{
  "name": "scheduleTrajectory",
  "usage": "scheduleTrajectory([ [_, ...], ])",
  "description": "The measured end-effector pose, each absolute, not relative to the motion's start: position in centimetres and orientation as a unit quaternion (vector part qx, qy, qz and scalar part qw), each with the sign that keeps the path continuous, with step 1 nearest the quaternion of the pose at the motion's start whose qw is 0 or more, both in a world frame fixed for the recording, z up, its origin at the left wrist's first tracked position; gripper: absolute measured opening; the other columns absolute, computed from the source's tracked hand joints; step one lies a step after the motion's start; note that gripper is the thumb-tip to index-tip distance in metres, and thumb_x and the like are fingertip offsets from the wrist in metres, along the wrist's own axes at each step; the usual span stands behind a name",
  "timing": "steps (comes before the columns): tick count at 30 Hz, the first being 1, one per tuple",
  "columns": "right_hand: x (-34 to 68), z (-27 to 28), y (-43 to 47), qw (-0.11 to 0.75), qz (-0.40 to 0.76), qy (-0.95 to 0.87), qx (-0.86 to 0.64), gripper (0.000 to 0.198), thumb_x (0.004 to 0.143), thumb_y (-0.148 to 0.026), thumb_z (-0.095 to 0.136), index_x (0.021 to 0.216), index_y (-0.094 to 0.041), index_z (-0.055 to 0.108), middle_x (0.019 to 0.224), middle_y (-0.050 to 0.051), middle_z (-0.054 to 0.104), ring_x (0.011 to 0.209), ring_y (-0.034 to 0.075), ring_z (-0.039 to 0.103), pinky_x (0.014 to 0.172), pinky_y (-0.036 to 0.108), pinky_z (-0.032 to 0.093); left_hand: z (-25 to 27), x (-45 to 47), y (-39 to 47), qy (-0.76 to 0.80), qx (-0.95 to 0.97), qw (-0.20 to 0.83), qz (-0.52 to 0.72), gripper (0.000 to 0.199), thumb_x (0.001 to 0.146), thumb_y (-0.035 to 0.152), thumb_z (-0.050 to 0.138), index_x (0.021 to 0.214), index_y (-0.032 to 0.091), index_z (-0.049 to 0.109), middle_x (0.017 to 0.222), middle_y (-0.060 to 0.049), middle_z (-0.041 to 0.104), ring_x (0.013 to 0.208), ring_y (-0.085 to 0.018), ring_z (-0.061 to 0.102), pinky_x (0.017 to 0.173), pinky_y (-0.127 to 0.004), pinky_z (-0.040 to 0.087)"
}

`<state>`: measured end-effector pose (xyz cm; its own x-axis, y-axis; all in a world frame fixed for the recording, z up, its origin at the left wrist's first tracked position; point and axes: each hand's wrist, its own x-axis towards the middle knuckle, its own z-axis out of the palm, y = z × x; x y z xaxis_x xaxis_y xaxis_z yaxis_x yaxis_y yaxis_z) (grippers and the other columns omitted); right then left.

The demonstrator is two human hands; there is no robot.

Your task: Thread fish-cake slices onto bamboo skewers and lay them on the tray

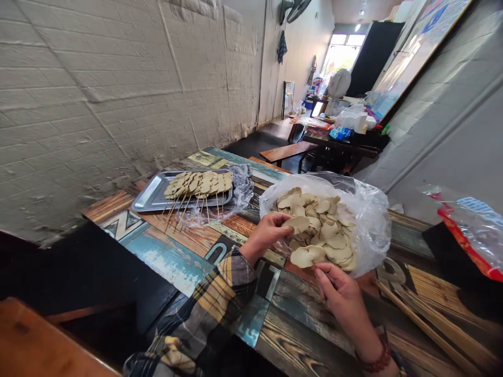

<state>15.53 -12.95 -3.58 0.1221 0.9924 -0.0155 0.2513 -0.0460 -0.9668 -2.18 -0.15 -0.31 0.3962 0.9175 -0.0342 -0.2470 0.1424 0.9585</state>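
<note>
My left hand [269,233] pinches a pale, flat, beige slice [297,224] between thumb and fingers, over the near left side of a clear plastic bag [371,225]. Many more thin round slices [334,235] lie heaped in that open bag. Just in front of the bag, my right hand [340,293] is closed on a thin skewer, mostly hidden by the fingers. At its tip are overlapping slices [307,256]. On the left, a metal tray [151,196] carries finished-looking rows of skewered slices [198,184], their sticks [184,207] jutting over the near rim.
Bare wooden sticks [436,324] lie right of my right hand. A grey cloth [241,180] and crumpled plastic film sit beside the tray. A red-edged clear package [471,225] stands at far right. Farther back are a bench [288,152] and a cluttered table. A brick wall [118,78] borders the left.
</note>
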Motion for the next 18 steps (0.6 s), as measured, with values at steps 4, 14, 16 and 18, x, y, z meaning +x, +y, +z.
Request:
scheduleTrajectory([
  [4,15.49,-3.44,-12.95,0.448,0.394,-0.541,-0.594,0.032,0.087,-0.049,0.056,0.09,-0.019,0.065,0.05,-0.004,0.049,0.046,0.014,0.045,0.046,0.025,0.033,-0.15,-2.11,-0.23,0.348,0.496,0.661,0.442,0.024,0.061,0.02,0.072,0.083,0.012,0.068,0.069,0.0,0.064,0.054,-0.008,0.053,0.053,-0.019,0.04],
  [14,15.77,-3.81,-12.93,0.435,0.412,-0.53,-0.599,0.036,0.086,-0.051,0.055,0.092,-0.018,0.065,0.051,-0.005,0.048,0.046,0.013,0.042,0.045,0.024,0.03,-0.16,-2.35,0.04,0.366,0.512,0.624,0.464,0.024,0.062,0.018,0.07,0.086,0.012,0.068,0.073,0.0,0.064,0.062,-0.009,0.053,0.059,-0.02,0.04],
  [16,15.84,-3.97,-12.83,0.434,0.413,-0.531,-0.599,0.037,0.086,-0.052,0.054,0.094,-0.018,0.065,0.051,-0.004,0.049,0.047,0.014,0.043,0.045,0.024,0.03,-0.24,-2.33,0.08,0.366,0.517,0.621,0.461,0.024,0.062,0.018,0.07,0.086,0.012,0.068,0.074,0.0,0.065,0.063,-0.009,0.054,0.061,-0.02,0.04],
  [18,15.91,-4.07,-12.76,0.432,0.406,-0.535,-0.602,0.037,0.086,-0.053,0.053,0.093,-0.019,0.065,0.051,-0.004,0.05,0.048,0.015,0.045,0.046,0.025,0.031,-0.34,-2.3,0.12,0.365,0.524,0.617,0.46,0.025,0.062,0.018,0.07,0.087,0.012,0.068,0.076,-0.001,0.065,0.066,-0.01,0.055,0.063,-0.02,0.041],
])
